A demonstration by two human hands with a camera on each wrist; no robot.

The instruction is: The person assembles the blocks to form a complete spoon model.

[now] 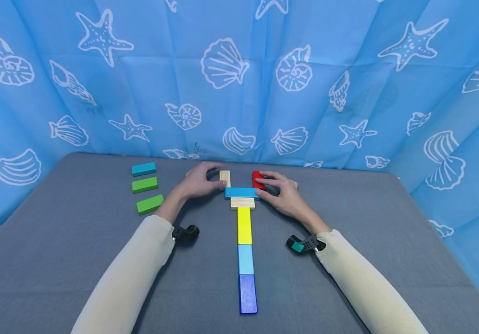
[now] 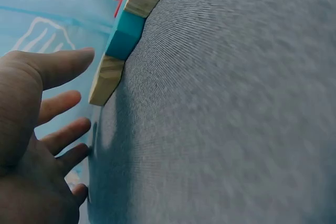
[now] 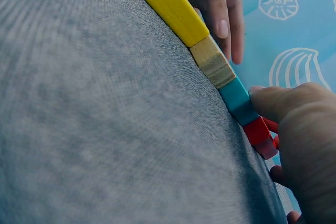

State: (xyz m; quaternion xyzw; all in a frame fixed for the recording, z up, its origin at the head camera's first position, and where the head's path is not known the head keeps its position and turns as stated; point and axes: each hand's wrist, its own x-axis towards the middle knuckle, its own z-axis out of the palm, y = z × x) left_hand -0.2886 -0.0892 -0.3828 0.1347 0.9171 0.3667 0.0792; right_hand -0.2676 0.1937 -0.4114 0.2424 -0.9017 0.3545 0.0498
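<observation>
A plain wooden block (image 1: pixel 224 178) and a red block (image 1: pixel 258 179) point away from the two ends of a crosswise blue block (image 1: pixel 242 193). My left hand (image 1: pixel 201 180) is beside the wooden block, its thumb tip close to it; in the left wrist view its fingers are spread, holding nothing. Fingertips of my right hand (image 1: pixel 280 191) touch the red block, while the thumb rests at the blue block's right end. Below the blue block lie another wooden block (image 1: pixel 242 203), a yellow block (image 1: pixel 244 226), a light blue block (image 1: pixel 246 259) and a dark blue block (image 1: pixel 248 294) in line.
At the left of the grey table (image 1: pixel 206 278) lie a teal block (image 1: pixel 144 169) and two green blocks, one in the middle (image 1: pixel 145 185) and one nearer me (image 1: pixel 150 204). A blue curtain (image 1: pixel 256 102) with white shells hangs behind the table's far edge.
</observation>
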